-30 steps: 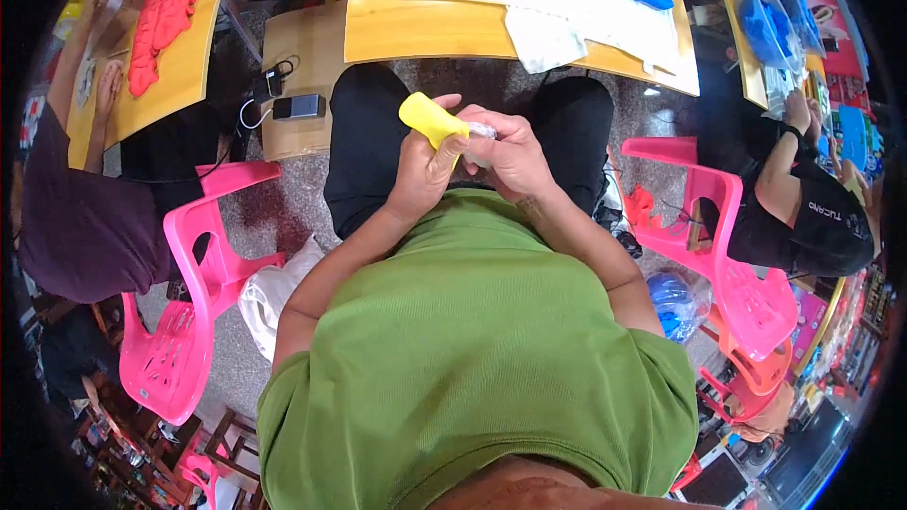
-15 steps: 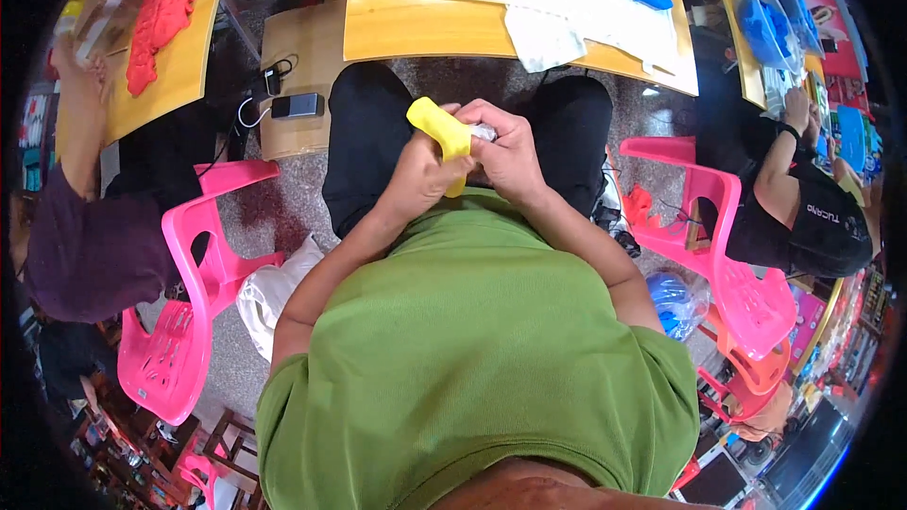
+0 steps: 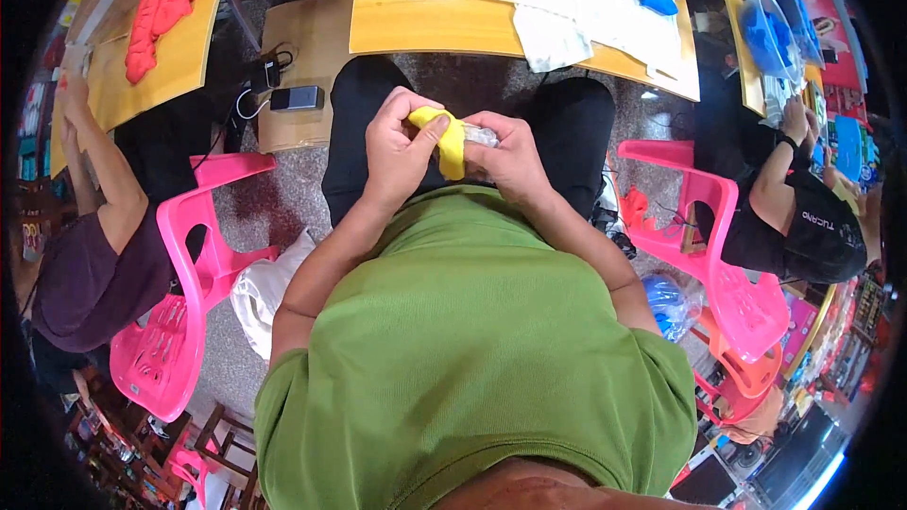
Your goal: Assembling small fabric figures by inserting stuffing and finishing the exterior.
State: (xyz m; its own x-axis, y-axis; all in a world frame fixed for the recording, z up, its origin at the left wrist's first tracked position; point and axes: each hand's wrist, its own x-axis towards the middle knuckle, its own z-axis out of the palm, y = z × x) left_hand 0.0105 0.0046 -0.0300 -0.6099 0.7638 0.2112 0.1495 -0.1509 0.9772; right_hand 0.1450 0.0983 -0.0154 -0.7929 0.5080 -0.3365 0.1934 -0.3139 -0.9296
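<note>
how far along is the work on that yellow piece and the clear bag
Both hands, left hand and right hand, hold the yellow piece against a clear bag over the lap. It looks only partly in the bag, so mid-step. White cloth waits on the table.

Even, bright daylight falls on my lap; glare whitens the wooden table [image 3: 425, 14] at twelve o'clock. Shadows pool under its edge. My view stays sharp at centre, but straight lines bow outward and everything darkens to a black ring all around the rim.
</note>
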